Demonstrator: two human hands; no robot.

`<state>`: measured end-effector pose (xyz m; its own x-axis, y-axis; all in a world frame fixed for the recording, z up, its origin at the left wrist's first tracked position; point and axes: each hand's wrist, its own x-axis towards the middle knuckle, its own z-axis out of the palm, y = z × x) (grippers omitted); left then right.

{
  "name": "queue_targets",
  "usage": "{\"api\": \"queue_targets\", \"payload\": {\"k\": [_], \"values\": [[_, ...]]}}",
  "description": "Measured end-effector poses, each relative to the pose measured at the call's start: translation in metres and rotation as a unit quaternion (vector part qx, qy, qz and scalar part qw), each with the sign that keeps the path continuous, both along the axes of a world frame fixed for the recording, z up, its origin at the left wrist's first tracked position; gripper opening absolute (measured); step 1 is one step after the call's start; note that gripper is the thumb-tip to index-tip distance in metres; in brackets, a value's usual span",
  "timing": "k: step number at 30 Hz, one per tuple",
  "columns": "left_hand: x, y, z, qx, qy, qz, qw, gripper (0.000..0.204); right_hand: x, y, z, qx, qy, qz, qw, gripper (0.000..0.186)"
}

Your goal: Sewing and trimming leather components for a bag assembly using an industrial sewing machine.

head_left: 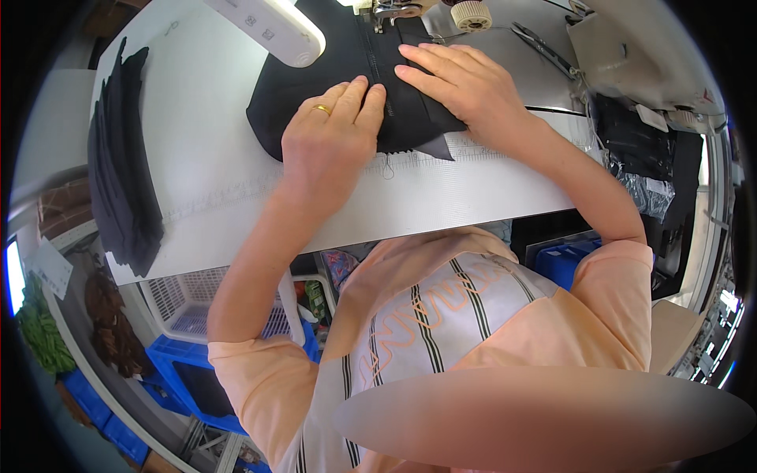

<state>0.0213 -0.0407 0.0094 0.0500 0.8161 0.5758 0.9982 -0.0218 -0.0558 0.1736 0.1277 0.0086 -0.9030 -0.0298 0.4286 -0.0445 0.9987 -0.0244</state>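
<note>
A black fabric piece [276, 102] lies on the white sewing table, with what looks like a zipper [371, 47] running up its middle to the sewing machine's presser foot [386, 14]. My left hand [335, 138], a gold ring on one finger, rests on the cloth left of that line with its fingers stretched forward. On the right side of the cloth my right hand [473, 91] lies flat, fingers spread towards the machine. A pointed dark corner of cloth [438, 147] sticks out at the near edge. Whatever lies beneath my palms is hidden.
A stack of black fabric strips [122, 165] lies along the table's left edge. A white machine arm or lamp [276, 31] overhangs the cloth. Dark tweezers or scissors [544, 49] lie at the right. A white plastic basket [185, 303] stands below the table, left of me.
</note>
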Motion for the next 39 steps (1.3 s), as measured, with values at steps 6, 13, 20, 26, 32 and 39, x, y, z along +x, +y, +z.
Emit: {"api": "queue_targets", "payload": {"k": [6, 13, 20, 26, 32, 39], "values": [[0.004, 0.013, -0.002, 0.013, -0.011, -0.036, 0.999, 0.022, 0.012, 0.007, -0.003, -0.023, 0.015, -0.004, 1.000, 0.055], [0.001, 0.015, 0.001, -0.001, -0.066, -0.037, 0.997, 0.029, 0.011, 0.008, -0.003, -0.022, 0.015, -0.006, 1.000, 0.051], [-0.004, 0.019, 0.000, 0.002, -0.073, -0.045, 0.996, 0.031, 0.010, 0.007, -0.001, -0.041, 0.007, -0.009, 0.999, 0.055], [-0.011, 0.031, -0.007, 0.056, -0.079, -0.055, 0.994, 0.020, 0.007, 0.012, -0.004, -0.034, 0.034, -0.012, 0.999, 0.051], [-0.024, 0.036, 0.008, 0.010, -0.140, -0.064, 0.988, 0.020, 0.000, 0.021, -0.002, -0.208, 0.022, -0.020, 0.978, 0.036], [-0.031, 0.034, 0.038, -0.269, -0.515, 0.107, 0.807, 0.035, -0.010, 0.031, 0.022, -0.540, -0.188, -0.099, 0.814, 0.017]]}}
